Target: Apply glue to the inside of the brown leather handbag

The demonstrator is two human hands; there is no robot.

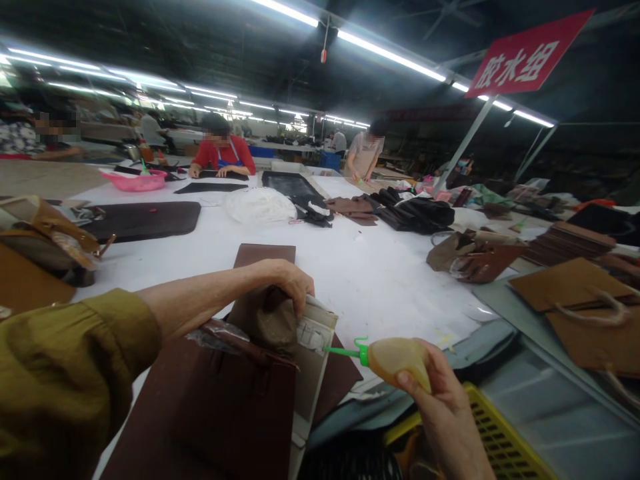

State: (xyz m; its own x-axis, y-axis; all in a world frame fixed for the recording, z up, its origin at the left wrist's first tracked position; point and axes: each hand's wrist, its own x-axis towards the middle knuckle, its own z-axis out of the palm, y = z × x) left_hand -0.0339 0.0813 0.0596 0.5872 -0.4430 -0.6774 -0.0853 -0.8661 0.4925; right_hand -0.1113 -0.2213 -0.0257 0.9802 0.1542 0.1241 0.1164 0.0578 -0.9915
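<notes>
A dark brown handbag (235, 407) lies in front of me, its beige lining bunched out at the top and a pale panel (313, 373) along its right side. My left hand (293, 280) reaches over the bag, fingers bent down and closed on the upper edge of the lining. In my right hand (440, 393) is a soft bottle (397, 360) of yellowish liquid, held sideways. Its green nozzle (345, 351) points left, with the tip at the edge of the pale panel. Clear plastic wraps the bag's handle.
Brown bags stand at the far left (35, 247) and right (480, 257). A yellow basket (500, 433) is at lower right. Dark pieces (415, 210), a white bundle (260, 205) and a pink basin (135, 180) lie farther back. Other people work across the table.
</notes>
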